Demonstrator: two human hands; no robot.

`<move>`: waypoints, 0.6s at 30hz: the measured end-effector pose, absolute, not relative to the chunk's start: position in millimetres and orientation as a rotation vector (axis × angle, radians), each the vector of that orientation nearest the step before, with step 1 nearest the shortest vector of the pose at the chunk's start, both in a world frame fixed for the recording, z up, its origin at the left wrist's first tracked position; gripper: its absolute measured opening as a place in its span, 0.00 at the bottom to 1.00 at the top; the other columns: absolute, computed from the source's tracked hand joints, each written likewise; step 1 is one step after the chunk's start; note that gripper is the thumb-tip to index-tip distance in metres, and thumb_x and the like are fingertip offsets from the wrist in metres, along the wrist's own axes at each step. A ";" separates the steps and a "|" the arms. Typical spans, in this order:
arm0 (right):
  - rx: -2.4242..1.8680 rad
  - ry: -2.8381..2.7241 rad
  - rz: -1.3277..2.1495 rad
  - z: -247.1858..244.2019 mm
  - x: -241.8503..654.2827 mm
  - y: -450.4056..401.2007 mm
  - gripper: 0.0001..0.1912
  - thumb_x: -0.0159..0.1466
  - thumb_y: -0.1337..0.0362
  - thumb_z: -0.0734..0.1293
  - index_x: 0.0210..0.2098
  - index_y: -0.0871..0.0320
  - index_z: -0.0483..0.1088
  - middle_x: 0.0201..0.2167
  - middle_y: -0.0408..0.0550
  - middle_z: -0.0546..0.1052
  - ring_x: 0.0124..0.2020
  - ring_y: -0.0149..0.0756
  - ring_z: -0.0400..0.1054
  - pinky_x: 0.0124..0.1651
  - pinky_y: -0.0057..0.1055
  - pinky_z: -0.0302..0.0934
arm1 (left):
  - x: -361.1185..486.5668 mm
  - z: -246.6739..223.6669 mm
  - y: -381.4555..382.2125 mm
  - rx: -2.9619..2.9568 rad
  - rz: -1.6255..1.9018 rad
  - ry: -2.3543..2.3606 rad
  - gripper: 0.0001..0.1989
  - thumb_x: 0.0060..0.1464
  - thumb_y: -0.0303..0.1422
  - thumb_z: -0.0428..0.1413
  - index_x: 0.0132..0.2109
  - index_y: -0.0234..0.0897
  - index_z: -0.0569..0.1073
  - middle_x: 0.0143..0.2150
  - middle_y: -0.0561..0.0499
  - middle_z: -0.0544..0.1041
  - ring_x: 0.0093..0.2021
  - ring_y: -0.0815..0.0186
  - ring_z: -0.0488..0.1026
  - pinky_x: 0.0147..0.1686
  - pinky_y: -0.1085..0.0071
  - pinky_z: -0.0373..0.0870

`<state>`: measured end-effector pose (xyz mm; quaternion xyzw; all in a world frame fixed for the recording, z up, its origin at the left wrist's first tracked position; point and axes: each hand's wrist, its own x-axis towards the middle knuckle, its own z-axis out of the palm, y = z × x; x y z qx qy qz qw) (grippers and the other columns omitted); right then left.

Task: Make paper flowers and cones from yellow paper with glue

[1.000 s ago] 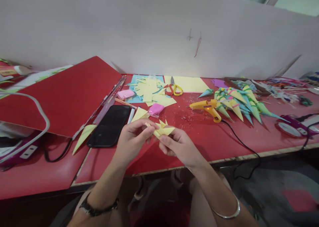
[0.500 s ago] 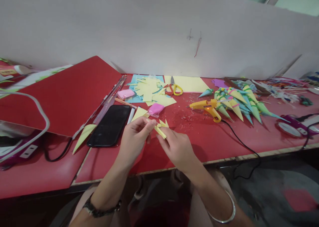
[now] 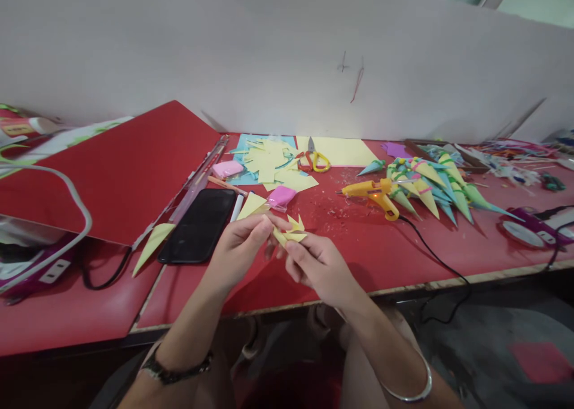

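Between my two hands, over the red table (image 3: 359, 265), is a small folded piece of yellow paper (image 3: 290, 237) with pointed tips. My left hand (image 3: 244, 247) pinches its left end between thumb and fingers. The thumb and fingers of my right hand (image 3: 320, 268) close on its right side. Just beyond the fingers lie a pink packet (image 3: 281, 197) and a flat yellow paper piece (image 3: 252, 205). A black phone (image 3: 198, 226) rests left of my left hand.
Yellow scissors (image 3: 320, 161) lie by a pile of cut paper strips (image 3: 266, 161). On the right are a yellow glue gun (image 3: 368, 189) with a black cord and several paper cones (image 3: 426, 194). A red board (image 3: 134, 170) leans at the left.
The yellow paper has turned, and its pointed tips now face more to the right. My right hand has shifted its hold, with its fingers now curled beneath the paper.
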<state>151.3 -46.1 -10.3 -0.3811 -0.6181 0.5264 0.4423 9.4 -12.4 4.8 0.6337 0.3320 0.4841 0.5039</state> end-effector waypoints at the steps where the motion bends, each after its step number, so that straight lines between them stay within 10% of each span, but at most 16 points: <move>1: -0.918 -1.501 1.388 -10.5 151.8 -45.8 0.16 0.64 0.55 0.56 0.29 0.59 0.66 0.14 0.35 0.61 0.13 0.22 0.51 0.19 0.22 0.48 | 8.0 4.6 -12.0 1.538 1.166 0.782 0.15 0.52 0.41 0.51 0.27 0.34 0.73 0.20 0.54 0.68 0.18 0.74 0.63 0.17 0.77 0.58; 18: -1.288 -2.048 -0.346 -21.6 140.2 -48.5 0.17 0.67 0.66 0.50 0.37 0.62 0.69 0.18 0.45 0.72 0.15 0.28 0.59 0.20 0.30 0.41 | 20.6 10.2 -18.8 1.785 1.291 1.422 0.18 0.51 0.32 0.49 0.16 0.37 0.56 0.14 0.58 0.55 0.17 0.75 0.52 0.19 0.75 0.50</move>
